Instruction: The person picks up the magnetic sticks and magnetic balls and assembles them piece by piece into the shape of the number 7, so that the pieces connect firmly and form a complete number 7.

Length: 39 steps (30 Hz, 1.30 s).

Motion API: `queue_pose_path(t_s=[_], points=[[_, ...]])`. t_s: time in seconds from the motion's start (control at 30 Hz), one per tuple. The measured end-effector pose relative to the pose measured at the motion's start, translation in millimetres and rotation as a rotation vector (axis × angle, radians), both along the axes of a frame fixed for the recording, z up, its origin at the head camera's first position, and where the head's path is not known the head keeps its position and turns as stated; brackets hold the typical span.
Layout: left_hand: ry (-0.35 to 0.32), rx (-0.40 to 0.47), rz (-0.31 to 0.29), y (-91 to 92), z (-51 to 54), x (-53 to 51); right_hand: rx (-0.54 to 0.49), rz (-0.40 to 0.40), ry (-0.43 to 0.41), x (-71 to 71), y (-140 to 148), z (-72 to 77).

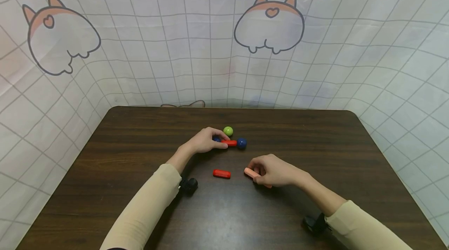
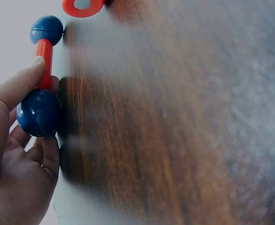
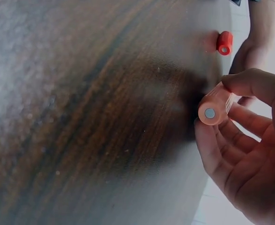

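Note:
A red rod (image 1: pixel 229 143) joins two blue balls (image 1: pixel 241 143) in a line. My left hand (image 1: pixel 203 141) pinches the red rod beside the near ball (image 2: pixel 38 113), thumb on one side and fingers on the other. Further right and closer to me, my right hand (image 1: pixel 275 170) holds an orange-pink rod (image 1: pixel 251 173) between thumb and fingers; its end (image 3: pixel 210 113) shows a silvery disc in the right wrist view. A separate red rod (image 1: pixel 221 173) lies on the table between the hands. Just behind the joined piece sits a green ball (image 1: pixel 228 131).
The dark wooden table (image 1: pixel 140 125) has a grid-patterned cloth (image 1: pixel 182 55) with animal drawings behind and beside it. A thin cable (image 1: pixel 196 103) shows at the back edge. Dark wrist devices (image 1: pixel 189 185) hang under both forearms.

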<state>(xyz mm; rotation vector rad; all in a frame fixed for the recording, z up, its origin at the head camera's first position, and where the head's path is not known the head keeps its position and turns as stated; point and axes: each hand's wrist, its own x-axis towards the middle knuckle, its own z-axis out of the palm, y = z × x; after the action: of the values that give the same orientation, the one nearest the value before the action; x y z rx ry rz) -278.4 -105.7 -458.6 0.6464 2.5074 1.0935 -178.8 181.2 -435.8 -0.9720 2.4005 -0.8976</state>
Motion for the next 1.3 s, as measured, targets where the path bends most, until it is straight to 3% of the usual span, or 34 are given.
queue_pose_path(t_s=[0.2,0.53,1.3], points=[[0.005,0.003,0.000,0.4,0.8,1.1,-0.025,-0.040,-0.073,-0.3,1,1.6],[0.003,0.007,0.003,0.7,1.9,2.3,-0.016,-0.106,-0.010,-4.4,4,-1.1],[-0.014,-0.001,0.006,1.6,1.8,2.6,-0.155,-0.233,-0.136,-10.0,0,-9.7]])
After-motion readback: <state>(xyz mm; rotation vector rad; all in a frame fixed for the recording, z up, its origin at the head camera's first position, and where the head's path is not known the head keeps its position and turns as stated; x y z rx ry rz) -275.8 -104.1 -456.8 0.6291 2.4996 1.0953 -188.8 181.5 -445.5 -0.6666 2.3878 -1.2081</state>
